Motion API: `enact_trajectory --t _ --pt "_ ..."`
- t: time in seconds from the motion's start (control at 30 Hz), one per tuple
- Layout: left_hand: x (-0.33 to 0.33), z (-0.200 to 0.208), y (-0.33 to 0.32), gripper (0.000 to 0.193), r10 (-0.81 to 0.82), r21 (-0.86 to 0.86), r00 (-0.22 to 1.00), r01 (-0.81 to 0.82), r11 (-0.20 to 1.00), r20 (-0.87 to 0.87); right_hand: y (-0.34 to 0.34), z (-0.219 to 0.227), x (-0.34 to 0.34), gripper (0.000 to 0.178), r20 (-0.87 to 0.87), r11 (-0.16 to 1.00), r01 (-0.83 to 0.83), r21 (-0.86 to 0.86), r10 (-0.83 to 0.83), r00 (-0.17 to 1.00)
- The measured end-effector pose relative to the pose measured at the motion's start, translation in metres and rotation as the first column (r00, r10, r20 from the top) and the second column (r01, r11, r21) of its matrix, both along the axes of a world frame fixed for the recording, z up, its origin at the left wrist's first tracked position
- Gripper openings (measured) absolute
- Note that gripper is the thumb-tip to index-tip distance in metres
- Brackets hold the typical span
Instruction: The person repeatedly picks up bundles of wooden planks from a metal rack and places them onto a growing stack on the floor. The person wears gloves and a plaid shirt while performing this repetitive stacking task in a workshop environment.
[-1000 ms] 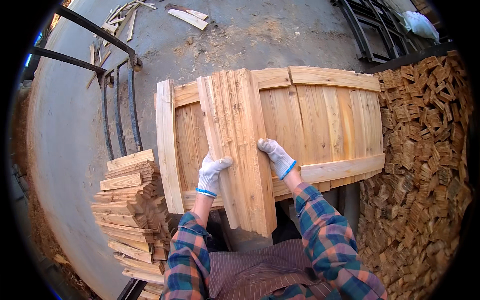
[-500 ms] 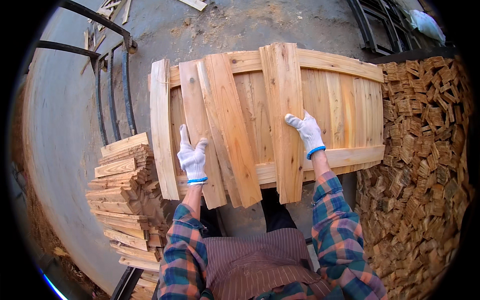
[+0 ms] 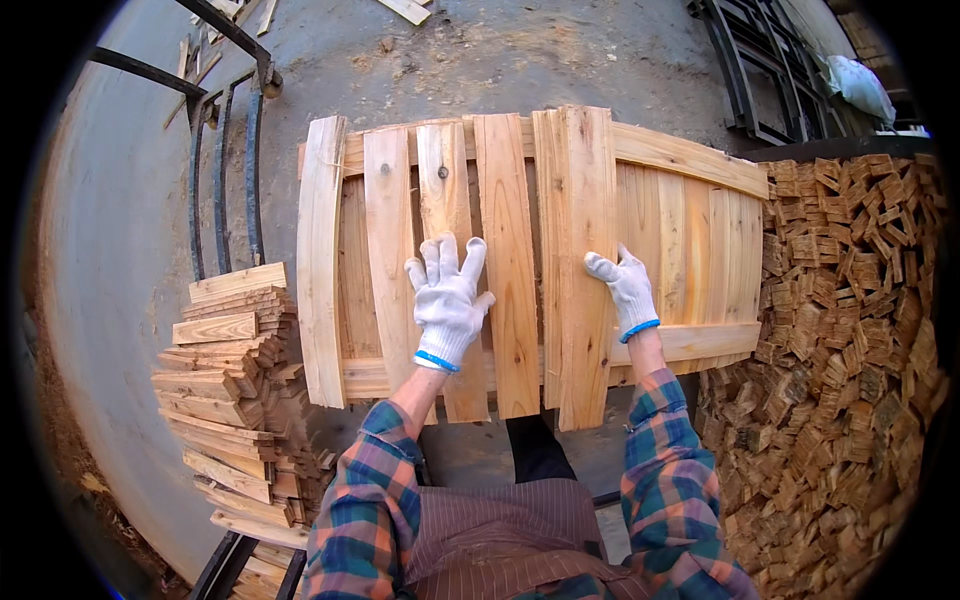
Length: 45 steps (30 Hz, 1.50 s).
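Several loose wooden boards lie upright across two rails of a slatted wooden panel. My left hand (image 3: pixel 447 310), in a white knit glove with a blue cuff, lies palm down with fingers spread on a knotted board (image 3: pixel 442 190). To its right is another pale board (image 3: pixel 508 250). My right hand (image 3: pixel 630 292), gloved the same way, holds the right edge of a wide board (image 3: pixel 588 200), thumb on its face; its lower fingers are partly hidden. A narrower board stands against that one's left side. The panel's upper rail (image 3: pixel 690 160) and lower rail (image 3: pixel 700 342) show at the right.
A stack of short boards (image 3: pixel 215 385) stands at the left, beside a dark metal frame (image 3: pixel 224 180). Heaped small wood pieces (image 3: pixel 830 380) fill the right side. Another metal frame (image 3: pixel 765 70) and a white sack (image 3: pixel 860 90) are at the far right.
My left hand has moved right and spread over the boards. The slanted boards in the middle now stand straighter and apart. My right hand stays at the wide board.
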<state>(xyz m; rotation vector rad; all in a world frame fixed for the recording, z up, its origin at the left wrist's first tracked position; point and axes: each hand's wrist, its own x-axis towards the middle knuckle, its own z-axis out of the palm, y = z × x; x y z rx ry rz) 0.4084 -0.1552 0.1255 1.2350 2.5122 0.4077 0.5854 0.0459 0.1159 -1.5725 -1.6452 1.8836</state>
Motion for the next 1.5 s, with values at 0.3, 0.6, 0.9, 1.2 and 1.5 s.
enact_trajectory --t 0.3,0.6,0.9,1.2,1.5 --pt "-0.116 -0.029 -0.136 0.073 0.652 0.378 0.734 -0.558 0.739 -0.191 0.04 -0.025 0.047 0.06 -0.071 0.999 -0.003 -0.034 0.0 0.997" --pt "-0.107 -0.045 -0.179 0.057 0.714 0.025 0.689 -0.722 0.692 0.124 0.018 -0.022 0.017 0.056 -0.063 0.996 0.047 -0.079 -0.052 0.997" --pt "-0.099 -0.07 -0.202 0.035 0.737 0.21 0.405 -0.914 0.348 0.541 -0.046 -0.037 -0.039 0.057 -0.131 0.992 0.075 -0.105 -0.089 0.987" --pt "-0.136 -0.069 -0.204 0.044 0.644 0.164 0.466 -0.866 0.472 0.607 -0.052 0.004 -0.052 0.087 0.574 0.85 -0.364 0.381 0.091 0.813" --pt "-0.164 -0.085 -0.165 0.063 0.641 0.101 0.472 -0.844 0.526 0.605 -0.049 0.041 -0.066 0.122 0.75 0.878 -0.444 0.179 0.17 0.639"
